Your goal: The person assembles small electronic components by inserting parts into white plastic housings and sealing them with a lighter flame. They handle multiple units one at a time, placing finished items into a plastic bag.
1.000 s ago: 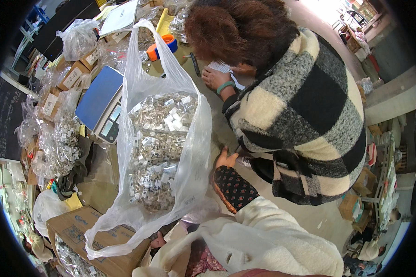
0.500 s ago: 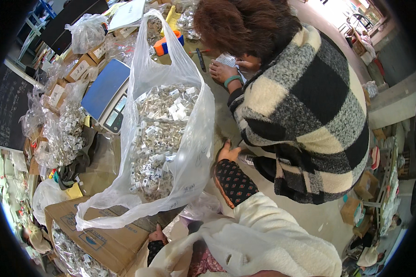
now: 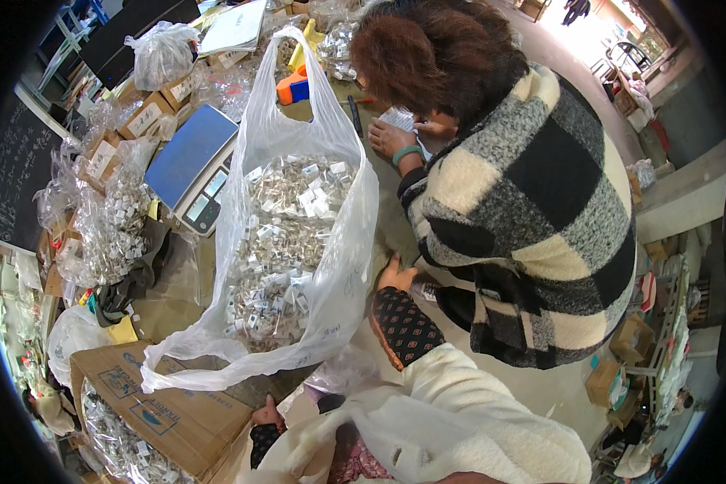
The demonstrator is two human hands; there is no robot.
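A large clear plastic carrier bag (image 3: 359, 242) stands open in front of me, its handle loops spread. Inside lie many small white-and-metal parts (image 3: 286, 234), packed in clear bags. My right hand (image 3: 397, 276) is to the right of the bag at the table edge, thumb and fingers apart, holding nothing I can see. Below the bag, my left hand (image 3: 268, 414) is beside the flap of a cardboard box (image 3: 169, 403); its thumb points up and its other fingers are hidden. More bagged parts (image 3: 129, 440) show in that box.
A blue-topped scale (image 3: 189, 157) stands left of the bag, near bagged parts and small cartons (image 3: 145, 117). An orange-and-blue tape dispenser (image 3: 293, 87) and a black pen (image 3: 355, 115) lie beyond. A person in a checked coat (image 3: 532, 218) leans over paper (image 3: 399, 119) at right.
The view has shifted slightly, so the bag and scale appear a little further right. My right hand appears slightly lower. Both hands stay in about the same places beside the bag and box.
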